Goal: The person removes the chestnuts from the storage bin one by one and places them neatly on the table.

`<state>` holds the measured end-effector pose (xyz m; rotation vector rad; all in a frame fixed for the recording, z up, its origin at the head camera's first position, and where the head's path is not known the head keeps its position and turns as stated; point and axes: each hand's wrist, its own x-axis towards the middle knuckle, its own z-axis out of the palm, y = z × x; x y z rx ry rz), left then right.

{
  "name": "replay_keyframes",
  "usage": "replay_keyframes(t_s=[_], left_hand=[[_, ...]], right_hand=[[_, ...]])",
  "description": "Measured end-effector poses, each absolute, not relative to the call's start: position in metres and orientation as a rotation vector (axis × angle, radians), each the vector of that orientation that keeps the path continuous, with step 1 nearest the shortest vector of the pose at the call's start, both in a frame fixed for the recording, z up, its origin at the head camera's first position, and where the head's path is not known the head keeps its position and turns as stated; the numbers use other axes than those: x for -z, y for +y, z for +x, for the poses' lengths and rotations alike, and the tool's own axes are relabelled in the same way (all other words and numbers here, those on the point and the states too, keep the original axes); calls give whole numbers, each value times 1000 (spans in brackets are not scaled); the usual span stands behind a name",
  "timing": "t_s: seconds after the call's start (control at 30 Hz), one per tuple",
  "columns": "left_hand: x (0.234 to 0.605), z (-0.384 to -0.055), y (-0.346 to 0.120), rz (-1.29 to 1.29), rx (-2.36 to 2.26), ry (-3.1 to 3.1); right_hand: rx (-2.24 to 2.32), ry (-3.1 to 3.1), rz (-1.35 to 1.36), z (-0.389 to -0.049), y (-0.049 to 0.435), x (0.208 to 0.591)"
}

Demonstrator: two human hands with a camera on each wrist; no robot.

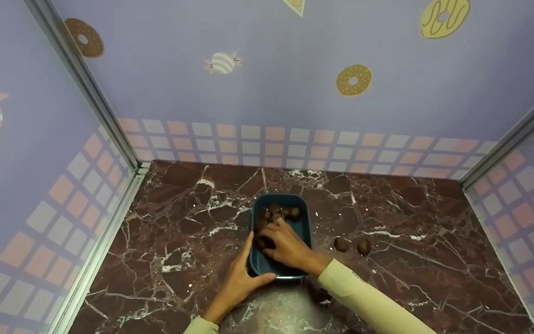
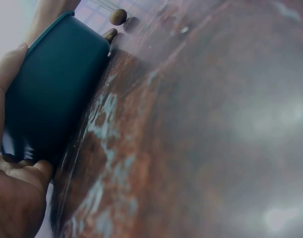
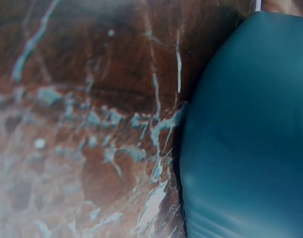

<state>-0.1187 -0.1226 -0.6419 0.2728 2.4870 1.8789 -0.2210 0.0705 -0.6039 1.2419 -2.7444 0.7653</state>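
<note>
A deep teal rectangular container (image 1: 305,227) stands on the table, with several brown, roundish pieces (image 1: 295,213) in its far and left parts. My left hand (image 1: 243,272) holds its near left corner, fingers along the left side and thumb along the front rim. In the left wrist view that hand (image 2: 20,193) spans the container's wall (image 2: 57,79). Inside the container, my right hand (image 1: 288,243) reaches down with bent fingers around a dark brown piece (image 1: 262,242) near the left wall. Its fingertips are partly hidden. The right wrist view shows the container's outer wall (image 3: 245,129).
To the right of the container, two brown round pieces (image 1: 364,247) lie on the dark red marbled table (image 1: 410,273). A dark shape sits partly under the right sleeve (image 1: 355,290). Purple patterned panels (image 1: 276,93) enclose the table at the back and both sides.
</note>
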Motion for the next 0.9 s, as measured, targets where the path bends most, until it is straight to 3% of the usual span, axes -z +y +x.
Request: replay_keyframes(t_s=[0.9], left_hand=[[641, -119, -122, 296, -1943, 2416]], right_hand=[[-1057, -2665, 1114, -199, 106, 562]])
